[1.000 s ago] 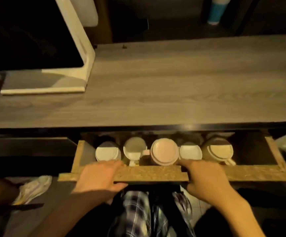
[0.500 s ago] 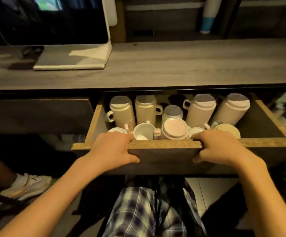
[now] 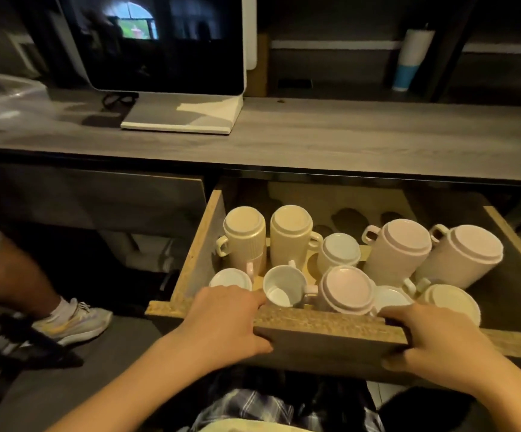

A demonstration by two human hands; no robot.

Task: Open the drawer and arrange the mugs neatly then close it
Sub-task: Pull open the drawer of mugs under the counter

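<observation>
Gripping the drawer front (image 3: pixel 331 322) with both hands: your left hand (image 3: pixel 221 325) is clamped over its top edge near the left corner, your right hand (image 3: pixel 440 341) likewise further right, fingers hooked inside, thumbs on the outer face. Drawer is pulled well out from under the bench (image 3: pixel 315 145).

Key relation: the mugs (image 3: pixel 346 260) sit just behind the front panel, directly beyond your fingertips, in two loose rows running left-right along the panel. Only the upright white mug (image 3: pixel 284 288) stands mouth up; the rest are upside down, handles pointing all ways. It's just right of your left hand, almost touching it, so left is the nearer grip. The tall pink pair (image 3: pixel 433 251) at the back lean toward the right wall; right hand is nearer those.

Judgement: opening looks done; next is release the panel and reach forward, not sideways.
</observation>
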